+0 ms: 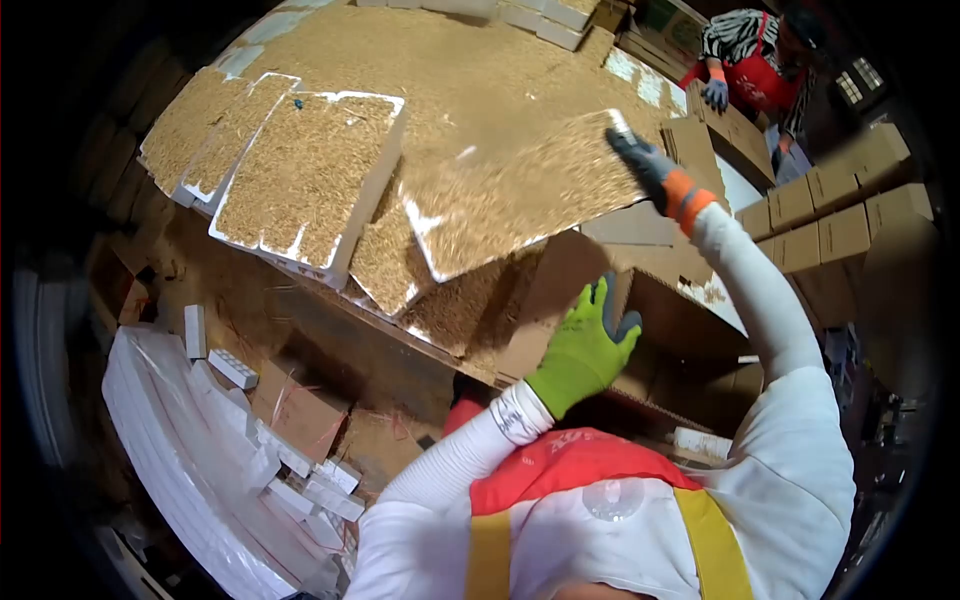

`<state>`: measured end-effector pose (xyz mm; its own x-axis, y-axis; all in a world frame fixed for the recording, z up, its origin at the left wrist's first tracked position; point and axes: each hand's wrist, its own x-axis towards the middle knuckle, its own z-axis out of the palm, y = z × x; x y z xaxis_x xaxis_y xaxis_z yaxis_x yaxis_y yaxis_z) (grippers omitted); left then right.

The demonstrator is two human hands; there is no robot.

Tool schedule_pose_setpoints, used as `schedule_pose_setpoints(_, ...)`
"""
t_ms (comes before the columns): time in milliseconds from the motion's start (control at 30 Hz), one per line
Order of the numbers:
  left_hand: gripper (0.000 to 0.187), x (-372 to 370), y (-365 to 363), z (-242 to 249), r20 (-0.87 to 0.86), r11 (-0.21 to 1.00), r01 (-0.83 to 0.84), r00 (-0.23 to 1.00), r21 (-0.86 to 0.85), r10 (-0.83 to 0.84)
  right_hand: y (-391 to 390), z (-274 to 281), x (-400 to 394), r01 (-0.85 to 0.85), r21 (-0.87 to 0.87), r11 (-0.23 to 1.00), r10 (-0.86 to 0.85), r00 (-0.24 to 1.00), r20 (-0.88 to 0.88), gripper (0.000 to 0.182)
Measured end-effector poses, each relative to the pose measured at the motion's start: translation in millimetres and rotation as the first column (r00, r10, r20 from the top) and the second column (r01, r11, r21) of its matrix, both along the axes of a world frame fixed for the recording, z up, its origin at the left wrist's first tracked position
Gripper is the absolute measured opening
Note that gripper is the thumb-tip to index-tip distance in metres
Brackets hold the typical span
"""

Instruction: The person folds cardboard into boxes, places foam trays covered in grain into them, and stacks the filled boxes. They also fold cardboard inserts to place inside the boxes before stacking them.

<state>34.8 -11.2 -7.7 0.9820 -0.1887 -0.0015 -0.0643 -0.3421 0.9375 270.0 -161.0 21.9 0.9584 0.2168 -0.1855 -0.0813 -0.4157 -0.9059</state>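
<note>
White tray [530, 200] slants from right hand [648, 170], beyond left hand [588, 350]

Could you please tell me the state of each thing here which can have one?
Held tray: full, blurred
Right hand: gripping held tray's end
Left hand: empty, spread open
Left-side tray: full, set down
Cardboard box: open, contents unclear
Stacked cartons: closed
White blocks: scattered

One camera sits on the head of the person [600, 520] and looks forward and down. The red cloth apron [565, 462] with yellow straps is close, the green-gloved left hand [588, 345] is farther, and the tabletop [278, 26] covered in tan shavings [480, 80] reaches farthest.
</note>
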Motion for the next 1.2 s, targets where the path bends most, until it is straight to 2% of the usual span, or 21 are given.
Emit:
schedule_pose_setpoints(100,0.069,5.0,8.5,9.6,-0.064,0.991,0.075,0.996,0.11,-0.068,-67.0,56.9,-65.5,0.091,-0.013,0.996,-0.086,0.975,0.206,0.065)
schedule_pose_setpoints(167,0.064,12.7,14.1,40.6,-0.386,0.98,0.19,0.91,0.054,-0.155,-121.9,75.5,-108.8,0.185,0.149,0.971,-0.216,0.95,0.225,0.063)
schedule_pose_setpoints(200,0.056,9.3,3.7,-6.7,0.033,0.996,0.04,0.999,-0.079,-0.038,-122.5,98.2,-142.9,0.304,0.16,0.939,-0.331,0.924,0.191,0.061)
schedule_pose_setpoints(333,0.051,29.3,16.9,-1.1,0.304,0.917,0.279,0.881,0.286,-0.363,-166.5,135.6,-266.6,0.508,0.468,0.723,-0.434,0.861,-0.264,0.056)
schedule_pose_setpoints(367,0.055,29.4,14.2,-21.9,0.634,0.969,0.157,0.734,0.192,-0.244,-165.7,138.5,-286.1,0.533,0.533,0.657,-0.394,0.845,-0.36,0.055)
schedule_pose_setpoints(400,0.052,26.5,7.0,-28.3,0.063,0.964,0.191,0.981,-0.183,-0.182,-160.9,137.0,-313.9,0.626,0.456,0.633,-0.538,0.779,-0.322,0.052)
schedule_pose_setpoints(433,0.053,27.2,10.4,-11.5,-0.087,0.966,0.182,0.976,-0.185,-0.201,-154.0,131.3,-340.1,0.713,0.379,0.59,-0.659,0.696,-0.285,0.05)
schedule_pose_setpoints(467,0.053,28.0,13.8,5.4,-0.234,0.969,0.171,0.949,-0.18,-0.211,-159.1,121.8,-359.2,0.685,0.255,0.683,-0.668,0.726,-0.162,0.049)
schedule_pose_setpoints(500,0.053,28.2,17.4,2.9,-0.196,0.968,0.202,0.954,-0.147,-0.228,-171.9,108.7,-377.2,0.649,0.119,0.751,-0.65,0.759,-0.038,0.05)
schedule_pose_setpoints(567,0.052,25.7,20.4,-16.0,0.15,0.967,0.254,0.956,0.012,-0.253,-183.9,97.7,-389.2,0.55,-0.161,0.82,-0.533,0.835,0.137,0.049)
schedule_pose_setpoints(600,0.051,24.1,19.9,-18.5,0.245,0.969,0.242,0.937,0.058,-0.249,-185.5,96.5,-391.3,0.488,-0.291,0.823,-0.453,0.872,0.182,0.048)
schedule_pose_setpoints(667,0.051,20.8,16.3,-15.3,0.146,0.969,0.245,0.96,-0.025,-0.239,-193.8,95.0,-394.2,0.367,-0.536,0.76,-0.231,0.924,0.305,0.048)
schedule_pose_setpoints(733,0.049,15.8,15.2,-3.1,0.032,0.97,0.233,0.972,-0.067,-0.231,-173.5,102.7,-372.9,0.491,-0.464,0.737,-0.479,0.864,0.154,0.047)
schedule_pose_setpoints(767,0.05,17.7,15.2,-4.5,-0.043,0.95,0.223,0.97,-0.219,-0.238,-162.3,104.6,-359.7,0.556,-0.431,0.711,-0.586,0.807,0.075,0.048)
schedule_pose_setpoints(833,0.051,25.8,11.2,-13.0,-0.183,0.847,0.166,0.938,-0.505,-0.293,-159.1,100.1,-345.9,0.536,-0.542,0.647,-0.523,0.829,0.196,0.054)
schedule_pose_setpoints(900,0.052,26.9,13.9,-20.5,-0.311,0.681,0.031,0.874,-0.731,-0.374,-169.1,95.7,-337.3,0.258,-0.833,0.489,-0.441,0.897,0.019,0.055)
schedule_pose_setpoints(933,0.054,26.0,21.9,-21.7,-0.304,0.787,0.139,0.871,-0.601,-0.386,-207.6,59.6,-346.1,0.279,-0.885,0.373,-0.293,0.94,0.173,0.057)
schedule_pose_setpoints(967,0.057,24.6,29.8,-22.2,-0.303,0.863,0.235,0.868,-0.447,-0.393,-210.1,63.6,-338.4,0.175,-0.937,0.304,-0.268,0.959,0.092,0.058)
schedule_pose_setpoints(1067,0.063,11.9,17.5,-9.7,0.001,0.979,0.186,0.982,-0.078,-0.186,-185.4,87.0,-306.8,-0.176,-0.984,0.028,-0.239,0.955,-0.177,0.064)
schedule_pose_setpoints(1133,0.067,15.5,13.6,-1.4,0.08,0.982,0.176,0.982,-0.067,-0.171,-175.8,85.8,-293.3,-0.287,-0.951,-0.113,-0.041,0.958,-0.285,0.051)
schedule_pose_setpoints(1200,0.073,17.7,16.5,14.2,-0.08,0.979,0.202,0.976,-0.033,-0.204,-172.6,83.3,-282.1,-0.313,-0.937,-0.159,0.088,0.94,-0.329,0.037)
